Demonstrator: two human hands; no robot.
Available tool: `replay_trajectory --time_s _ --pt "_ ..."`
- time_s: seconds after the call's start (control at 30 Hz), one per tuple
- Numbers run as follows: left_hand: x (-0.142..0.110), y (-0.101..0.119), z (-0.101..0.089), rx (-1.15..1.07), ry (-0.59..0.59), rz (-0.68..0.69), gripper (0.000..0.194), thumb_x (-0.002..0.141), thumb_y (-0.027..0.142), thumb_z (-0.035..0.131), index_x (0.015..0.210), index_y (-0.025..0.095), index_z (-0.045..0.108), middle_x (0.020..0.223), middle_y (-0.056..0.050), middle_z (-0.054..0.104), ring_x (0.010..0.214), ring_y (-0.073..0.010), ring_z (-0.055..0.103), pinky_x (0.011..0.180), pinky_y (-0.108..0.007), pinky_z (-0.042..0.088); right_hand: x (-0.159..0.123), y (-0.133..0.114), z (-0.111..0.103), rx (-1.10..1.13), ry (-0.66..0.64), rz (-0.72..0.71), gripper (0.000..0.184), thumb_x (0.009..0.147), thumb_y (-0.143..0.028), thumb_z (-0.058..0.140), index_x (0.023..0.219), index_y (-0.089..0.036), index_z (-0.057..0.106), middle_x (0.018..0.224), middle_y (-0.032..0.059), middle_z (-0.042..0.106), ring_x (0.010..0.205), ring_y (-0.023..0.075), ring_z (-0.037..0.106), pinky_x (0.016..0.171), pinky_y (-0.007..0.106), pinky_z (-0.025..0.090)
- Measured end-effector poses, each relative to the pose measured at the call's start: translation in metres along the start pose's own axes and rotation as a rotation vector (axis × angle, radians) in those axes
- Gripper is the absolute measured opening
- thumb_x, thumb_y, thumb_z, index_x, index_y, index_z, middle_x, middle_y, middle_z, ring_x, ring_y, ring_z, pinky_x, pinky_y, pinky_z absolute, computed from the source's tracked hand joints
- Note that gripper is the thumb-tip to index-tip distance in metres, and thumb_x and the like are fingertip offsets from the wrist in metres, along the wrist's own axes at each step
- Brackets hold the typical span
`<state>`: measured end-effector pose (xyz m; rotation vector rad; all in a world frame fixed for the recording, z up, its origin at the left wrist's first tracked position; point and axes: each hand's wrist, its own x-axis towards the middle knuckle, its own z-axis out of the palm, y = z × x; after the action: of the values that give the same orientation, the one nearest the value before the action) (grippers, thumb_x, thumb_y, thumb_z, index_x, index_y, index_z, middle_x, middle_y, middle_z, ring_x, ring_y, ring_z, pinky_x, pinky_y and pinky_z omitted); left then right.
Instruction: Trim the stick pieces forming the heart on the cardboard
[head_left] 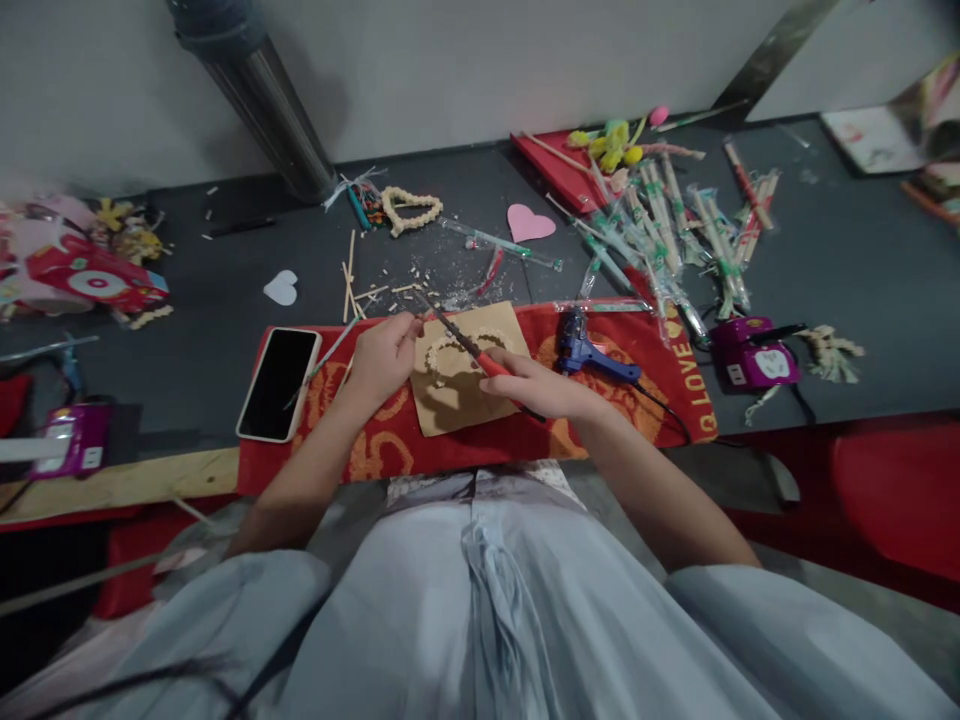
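My right hand (pixel 536 385) is closed around the red handle of dark-bladed scissors (pixel 466 340), whose tips point up and left. The fingers of my left hand (pixel 386 355) are pinched together near the blade tips; whatever is between them is too small to make out. Beneath the scissors lies a square of brown cardboard (pixel 442 415) with a heart outline of pale little pieces (pixel 436 372) on it, partly covered by the right hand. The cardboard rests on a red and orange towel (pixel 375 450). Several thin wooden sticks (pixel 349 275) lie beyond the left hand, among small cut bits.
A phone (pixel 279 385) lies left on the towel, a blue glue gun (pixel 592 352) right. Purple boxes (pixel 754 355) stand at the sides. Wrapped stick bundles (pixel 660 215), a pale heart frame (pixel 411 208), a pink paper heart (pixel 529 223) and a dark cylinder (pixel 270 110) are farther back.
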<state>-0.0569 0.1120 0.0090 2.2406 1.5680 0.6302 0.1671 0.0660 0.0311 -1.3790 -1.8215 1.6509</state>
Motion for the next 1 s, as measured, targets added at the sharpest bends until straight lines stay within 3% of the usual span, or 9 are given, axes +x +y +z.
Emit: replay_trajectory --time_s 0.23,0.47,0.6,0.73,1.0 --pt "0.005 -0.005 -0.002 -0.05 -0.023 -0.011 0.032 0.09 0.038 0.033 0.071 0.02 0.051 0.063 -0.002 0.056 0.063 -0.0156 0.053 0.059 -0.027 0.036 0.012 0.003 -0.005 0.041 -0.059 -0.018 0.023 0.077 -0.042 0.049 0.079 -0.021 0.04 0.076 -0.0017 0.045 0.071 0.0136 0.044 0.067 0.028 0.038" --pt "0.008 -0.001 -0.01 -0.208 0.018 -0.087 0.027 0.089 0.034 0.037 0.073 0.02 0.055 0.07 -0.003 0.059 0.066 -0.0143 0.053 0.062 -0.027 0.04 0.011 -0.01 0.005 -0.32 0.182 -0.097 0.036 0.076 -0.04 0.05 0.101 -0.014 0.045 0.097 0.0107 0.055 0.088 0.023 0.051 0.08 0.037 0.041" --pt "0.01 0.003 -0.018 -0.397 -0.114 -0.148 0.034 0.089 0.045 0.036 0.073 0.021 0.054 0.059 -0.001 0.049 0.054 -0.0121 0.046 0.053 -0.026 0.037 0.011 -0.008 0.002 -0.402 0.232 -0.201 0.043 0.075 -0.036 0.05 0.109 -0.011 0.044 0.107 0.0162 0.055 0.096 0.0267 0.051 0.084 0.039 0.041" --pt "0.01 0.008 -0.023 -0.546 -0.195 -0.251 0.035 0.089 0.049 0.037 0.073 0.022 0.051 0.051 0.004 0.033 0.043 -0.0091 0.028 0.044 -0.025 0.026 0.01 -0.008 0.0 -0.455 0.217 -0.176 0.045 0.076 -0.04 0.049 0.11 -0.011 0.045 0.106 0.0165 0.057 0.095 0.0277 0.053 0.081 0.038 0.041" --pt "0.011 0.002 -0.01 -0.529 -0.029 -0.181 0.046 0.083 0.053 0.048 0.054 0.019 0.039 0.05 0.003 0.037 0.047 -0.0079 0.033 0.046 -0.023 0.028 0.012 -0.007 0.002 -0.433 0.162 -0.069 0.03 0.076 -0.042 0.048 0.092 -0.017 0.046 0.086 0.0071 0.056 0.075 0.021 0.051 0.066 0.032 0.037"
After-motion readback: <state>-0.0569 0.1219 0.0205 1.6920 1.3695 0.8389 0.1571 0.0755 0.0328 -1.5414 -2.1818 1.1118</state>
